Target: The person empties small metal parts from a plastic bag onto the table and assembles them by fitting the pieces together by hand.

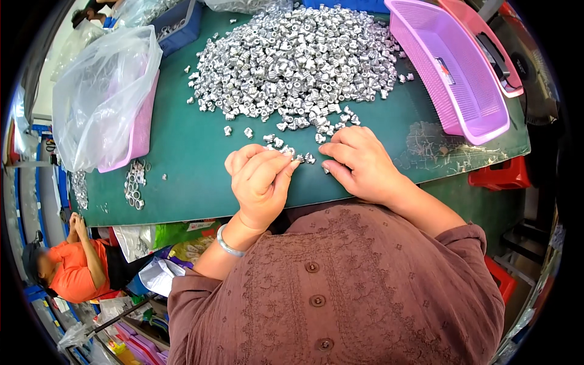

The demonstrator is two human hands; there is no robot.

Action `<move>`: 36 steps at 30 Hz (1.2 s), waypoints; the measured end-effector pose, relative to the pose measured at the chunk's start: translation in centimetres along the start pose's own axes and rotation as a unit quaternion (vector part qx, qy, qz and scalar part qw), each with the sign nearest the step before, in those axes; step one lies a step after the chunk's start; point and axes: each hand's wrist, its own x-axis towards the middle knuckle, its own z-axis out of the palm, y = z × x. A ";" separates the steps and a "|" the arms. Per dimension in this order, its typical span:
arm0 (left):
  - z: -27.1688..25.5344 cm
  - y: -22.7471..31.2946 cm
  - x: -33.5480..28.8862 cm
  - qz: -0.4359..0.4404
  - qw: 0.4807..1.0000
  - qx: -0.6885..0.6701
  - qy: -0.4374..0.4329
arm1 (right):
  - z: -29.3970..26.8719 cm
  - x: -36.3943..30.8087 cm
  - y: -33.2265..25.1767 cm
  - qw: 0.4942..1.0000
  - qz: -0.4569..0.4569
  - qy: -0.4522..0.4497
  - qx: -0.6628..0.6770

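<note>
A large heap of small silver metal fittings [298, 61] covers the far middle of the green table [188, 182]. My left hand [258, 179] is in front of it, fingers curled and thumb pressed toward the index finger. What lies in that pinch is hidden. A few loose fittings [309, 158] lie by its fingertips, between both hands. My right hand [362, 161] rests on the table with bent fingers, thumb and index apart. A small silver piece shows at its thumb tip; I cannot tell whether the thumb touches it.
Pink-purple baskets [462, 91] stand at the right; a pink bin [143, 121] under a clear plastic bag [103, 91] stands at the left. Metal rings [135, 188] lie near the left edge. A blue bin [176, 27] is behind. Another person in orange [76, 274] sits at far left.
</note>
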 end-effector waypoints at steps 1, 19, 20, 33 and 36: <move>-0.1 0.0 0.0 0.008 1.000 0.022 -0.004 | 0.0 0.0 0.0 1.000 -0.003 -0.002 -0.005; -1.1 -0.3 -1.8 -0.005 0.989 0.016 -0.146 | 0.7 -0.1 -0.3 0.999 -0.002 -0.034 -0.027; -1.1 -0.2 -1.7 -0.008 0.988 -0.005 -0.155 | 0.8 0.0 -0.3 0.999 -0.001 -0.035 -0.027; 0.2 0.4 -1.7 -0.073 0.979 -0.041 -0.188 | 0.3 -0.1 -0.9 0.994 -0.029 -0.090 -0.057; 0.3 0.6 -1.5 -0.051 0.975 -0.051 -0.208 | 0.1 0.1 -0.6 0.995 -0.017 -0.057 -0.074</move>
